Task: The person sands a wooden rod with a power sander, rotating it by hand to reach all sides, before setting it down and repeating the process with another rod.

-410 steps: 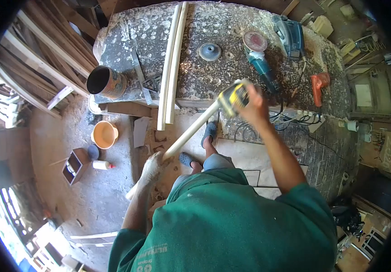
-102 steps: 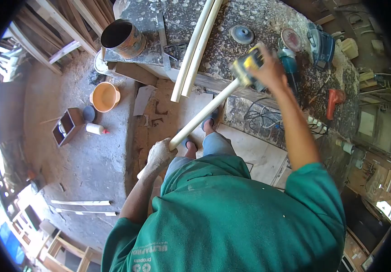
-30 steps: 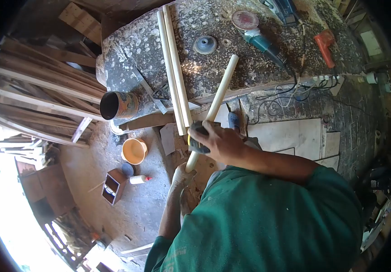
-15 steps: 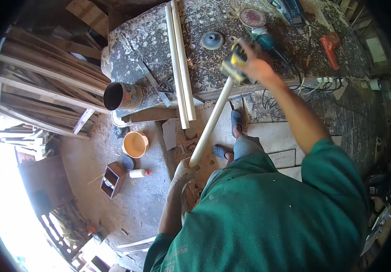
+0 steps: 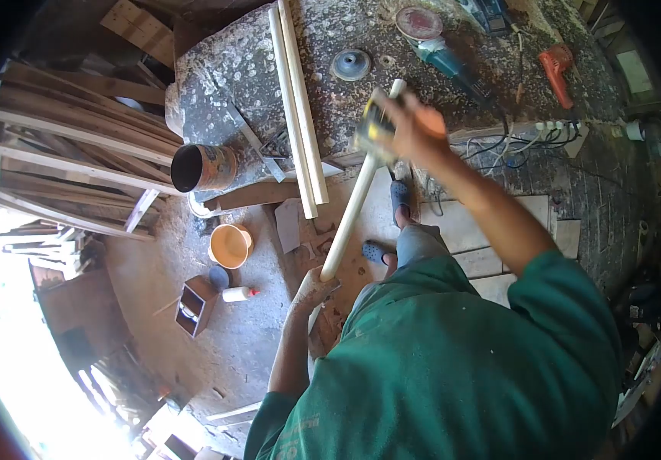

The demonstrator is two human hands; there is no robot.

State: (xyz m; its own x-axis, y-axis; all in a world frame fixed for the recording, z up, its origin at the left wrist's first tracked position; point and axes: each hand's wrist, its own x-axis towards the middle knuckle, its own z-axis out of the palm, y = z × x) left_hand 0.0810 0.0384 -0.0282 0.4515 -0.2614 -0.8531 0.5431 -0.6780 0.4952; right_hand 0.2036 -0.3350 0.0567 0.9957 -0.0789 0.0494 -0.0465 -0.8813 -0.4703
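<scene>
My left hand (image 5: 317, 287) is closed around the near end of a pale round wooden pole (image 5: 351, 215), which slants up to the edge of the workbench. Higher on the same pole, my right hand (image 5: 418, 138) grips a blurred yellow-and-black block (image 5: 376, 126) that lies against the wood. Motion smear hides its exact kind. The pole's far tip shows just beyond the block. Two similar pale poles (image 5: 297, 115) lie side by side on the bench to the left, with their near ends jutting over its edge.
On the spattered workbench (image 5: 223, 84) are a teal angle grinder (image 5: 453, 67), a grey disc (image 5: 351, 65), a red drill-like tool (image 5: 556, 73), a metal square (image 5: 257, 142) and a rusty can (image 5: 215, 167). An orange bucket (image 5: 231, 245), wooden box (image 5: 194, 305) and white bottle (image 5: 236, 294) stand lower left. Cables hang right.
My right hand and the block have slid down the pole toward me and to the left, baring the pole's far tip. My left hand keeps its grip at the near end.
</scene>
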